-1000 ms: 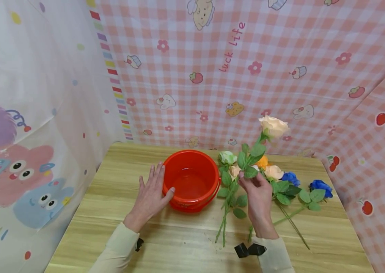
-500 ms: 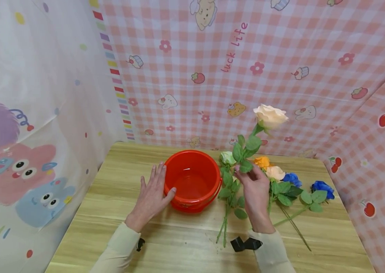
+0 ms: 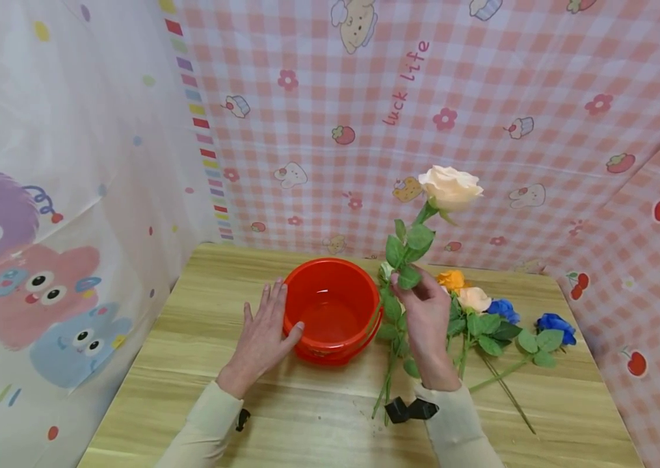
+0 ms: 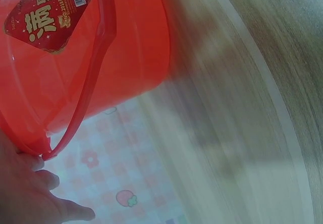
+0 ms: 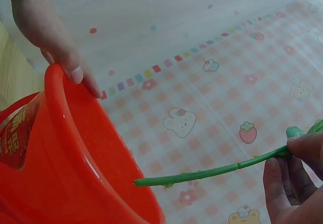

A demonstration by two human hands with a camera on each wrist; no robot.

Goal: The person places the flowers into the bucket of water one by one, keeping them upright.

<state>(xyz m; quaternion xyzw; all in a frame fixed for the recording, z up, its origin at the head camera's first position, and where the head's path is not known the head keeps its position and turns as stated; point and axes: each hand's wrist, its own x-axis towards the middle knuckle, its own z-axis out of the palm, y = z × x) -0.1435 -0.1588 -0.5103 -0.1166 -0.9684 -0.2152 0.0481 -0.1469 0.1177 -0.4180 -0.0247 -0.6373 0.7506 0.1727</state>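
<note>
The left hand (image 3: 262, 341) rests on the left side of a red plastic bucket (image 3: 330, 357), fingers straight and spread, thumb at its rim. On the bucket's side is a red label (image 4: 48, 14), and its handle (image 4: 91, 82) hangs down. Just right of the bucket, the right hand (image 3: 428, 318) pinches a peach rose (image 3: 451, 188) by its stem between thumb and fingers. The bloom is held high and leans right. In the right wrist view the cut end of the green stem (image 5: 202, 174) overlaps the bucket's opening, near the rim.
Several roses lie on the wooden table (image 3: 189, 416) to the right: orange (image 3: 451, 279), peach (image 3: 474, 299) and blue (image 3: 558, 327) ones, plus a pale green one (image 3: 385, 271) partly hidden by the right hand. Printed cloth (image 3: 318, 58) hangs behind and at both sides.
The right hand has moved left toward the bucket with the peach rose, and the bloom has risen. The left hand has stayed on the bucket.
</note>
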